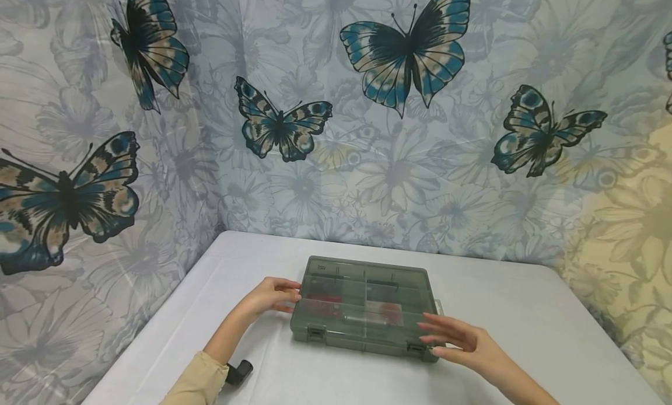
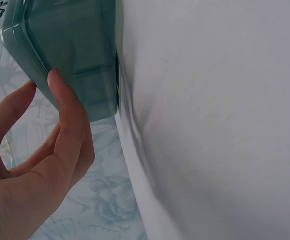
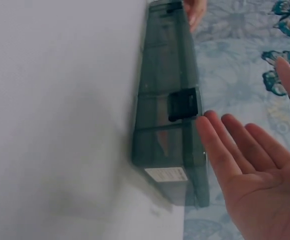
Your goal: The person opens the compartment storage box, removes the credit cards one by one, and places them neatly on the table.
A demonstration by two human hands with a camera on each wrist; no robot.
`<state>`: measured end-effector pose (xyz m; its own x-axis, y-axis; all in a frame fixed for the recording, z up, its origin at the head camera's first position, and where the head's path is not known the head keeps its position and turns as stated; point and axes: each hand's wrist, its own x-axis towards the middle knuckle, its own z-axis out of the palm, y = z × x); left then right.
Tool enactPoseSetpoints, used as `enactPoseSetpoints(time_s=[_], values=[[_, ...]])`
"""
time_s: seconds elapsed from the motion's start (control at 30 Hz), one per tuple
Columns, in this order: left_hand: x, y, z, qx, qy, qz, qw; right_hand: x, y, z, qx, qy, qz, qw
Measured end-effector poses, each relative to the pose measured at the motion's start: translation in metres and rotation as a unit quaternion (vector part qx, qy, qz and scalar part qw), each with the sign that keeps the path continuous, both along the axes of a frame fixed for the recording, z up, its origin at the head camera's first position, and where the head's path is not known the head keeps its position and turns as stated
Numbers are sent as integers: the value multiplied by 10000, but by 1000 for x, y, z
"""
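A translucent green storage case (image 1: 336, 271) lies flat on the table with its lid down. Two latches (image 1: 416, 348) line its front side, and red items (image 1: 322, 305) show through the lid. My left hand (image 1: 270, 295) is at the case's left side, with fingertips (image 2: 56, 80) touching its edge in the left wrist view. At the right front corner, my right hand (image 1: 459, 341) has its fingers extended over the lid edge, near one latch. In the right wrist view those fingers (image 3: 212, 137) look straight and hold nothing.
The table (image 1: 499, 294) has a white cloth, and patterned butterfly fabric (image 1: 294, 201) hangs behind it and at both sides. A small black object (image 1: 240, 373) shows beside the left sleeve (image 1: 196, 379). A white label (image 3: 166, 174) is on the case's end.
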<state>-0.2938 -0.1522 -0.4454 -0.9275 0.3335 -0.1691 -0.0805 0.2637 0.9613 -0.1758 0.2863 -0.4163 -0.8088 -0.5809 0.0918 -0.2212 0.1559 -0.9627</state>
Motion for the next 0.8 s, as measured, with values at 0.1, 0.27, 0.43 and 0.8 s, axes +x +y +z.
enactPoseSetpoints(time_s=[0.1, 0.27, 0.43, 0.8], values=[[1, 0, 0, 11, -28, 10, 10000, 2, 0, -1, -43, -2, 63, 10000], [0, -1, -2, 14, -73, 42, 10000, 4, 0, -2, 10, -226, 28, 9997], [0, 0, -3, 43, -100, 92, 9999, 5, 1, -3, 45, -547, 34, 9985], [2, 0, -3, 93, -44, 63, 9999, 9, 4, -11, -322, -1036, 355, 9935]])
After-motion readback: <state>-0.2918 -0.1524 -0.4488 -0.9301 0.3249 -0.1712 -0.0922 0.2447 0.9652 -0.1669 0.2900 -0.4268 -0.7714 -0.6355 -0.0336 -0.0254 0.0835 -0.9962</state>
